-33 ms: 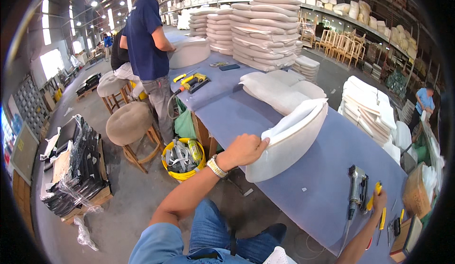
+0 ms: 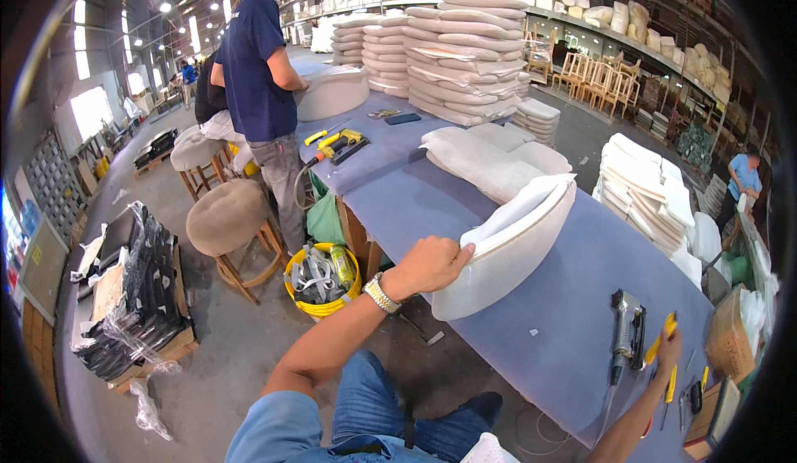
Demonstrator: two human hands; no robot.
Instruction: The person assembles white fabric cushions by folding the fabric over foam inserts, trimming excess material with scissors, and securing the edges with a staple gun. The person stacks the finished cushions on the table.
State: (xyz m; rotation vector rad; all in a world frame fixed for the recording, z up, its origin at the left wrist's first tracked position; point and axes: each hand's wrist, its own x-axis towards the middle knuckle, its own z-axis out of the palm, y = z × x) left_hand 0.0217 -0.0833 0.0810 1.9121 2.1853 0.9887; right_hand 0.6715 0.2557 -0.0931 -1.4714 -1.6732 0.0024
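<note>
My left hand (image 2: 434, 264) is closed on the near left rim of a curved, light-grey upholstered chair back (image 2: 510, 268). The piece stands on its edge on the blue-covered table (image 2: 581, 272), its white inner lining showing. Off to the right, my right hand (image 2: 668, 353) is closed around a yellow tool (image 2: 671, 324); its exact kind is hard to make out. Beside that hand lies a metal air stapler (image 2: 624, 330) joined to a hose. A second grey padded piece (image 2: 490, 160) rests behind the chair back.
Tall cushion stacks (image 2: 465, 56) rise at the far end. White padded pieces (image 2: 643, 193) are piled beyond the right edge. A yellow bucket (image 2: 324, 284), a round stool (image 2: 228, 222) and a wrapped pallet (image 2: 137, 297) stand left. A person in navy (image 2: 257, 73) works at the far left.
My right hand has moved slightly up and to the right with the yellow tool. My left hand and the chair back have shifted very slightly right.
</note>
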